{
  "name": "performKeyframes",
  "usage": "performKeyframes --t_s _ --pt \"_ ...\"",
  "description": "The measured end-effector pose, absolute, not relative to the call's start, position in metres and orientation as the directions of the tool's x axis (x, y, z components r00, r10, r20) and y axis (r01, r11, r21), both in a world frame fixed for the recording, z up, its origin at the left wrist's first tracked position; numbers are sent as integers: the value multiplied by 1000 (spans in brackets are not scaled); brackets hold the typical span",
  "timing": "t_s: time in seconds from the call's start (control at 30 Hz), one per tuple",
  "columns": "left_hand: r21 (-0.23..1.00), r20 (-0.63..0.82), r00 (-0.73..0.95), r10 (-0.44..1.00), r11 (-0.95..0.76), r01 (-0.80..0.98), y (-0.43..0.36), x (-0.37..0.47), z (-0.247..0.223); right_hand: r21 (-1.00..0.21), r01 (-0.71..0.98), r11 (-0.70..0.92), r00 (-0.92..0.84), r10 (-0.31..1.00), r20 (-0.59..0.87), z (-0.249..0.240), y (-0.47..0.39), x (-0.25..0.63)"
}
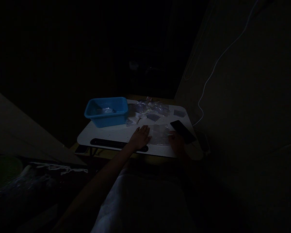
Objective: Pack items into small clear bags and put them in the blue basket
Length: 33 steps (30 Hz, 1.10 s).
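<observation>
A clear plastic bag (159, 134) lies flat on the white folding table (106, 132). My left hand (140, 137) rests at its left edge with the fingers stretched out and nothing in its grip. At the bag's right edge is my right hand (176, 142), its fingers curled in. A small pale sliver shows at those fingertips, but the dim light hides what it is. Just right of that hand lies a dark, flat phone-like slab (183, 131).
A blue plastic basin (106, 121) with clear plastic inside stands at the table's left. Crumpled clear bags (157, 108) and small flat packets (153, 117) lie along the back. A black slot (109, 143) runs near the front edge. A white cable (214, 69) hangs at right.
</observation>
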<state>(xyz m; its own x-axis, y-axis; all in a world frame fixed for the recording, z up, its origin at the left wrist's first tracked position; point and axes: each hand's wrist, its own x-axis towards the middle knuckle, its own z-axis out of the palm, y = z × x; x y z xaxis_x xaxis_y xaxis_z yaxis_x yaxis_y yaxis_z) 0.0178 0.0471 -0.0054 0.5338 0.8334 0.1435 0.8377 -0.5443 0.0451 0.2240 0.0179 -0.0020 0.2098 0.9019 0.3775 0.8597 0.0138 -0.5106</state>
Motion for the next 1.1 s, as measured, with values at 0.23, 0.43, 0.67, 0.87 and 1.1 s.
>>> performKeyframes --t_s 0.23,0.43,0.67,0.87,1.1 --pt "1 115 516 849 -520 854 44 21 -2 -400 913 82 121 881 457 -4 16 223" --pt "-4 101 522 847 -524 852 44 21 1 -181 896 406 -303 856 419 6 10 177" --pt "-7 85 531 843 -532 846 44 21 -1 -40 923 382 -356 889 289 -10 16 169" --pt "13 141 484 864 -490 871 45 23 -5 -4 948 317 -296 890 347 -19 14 197" --pt "13 119 484 867 -489 872 43 23 -4 -1 975 221 -207 916 344 -20 9 206"
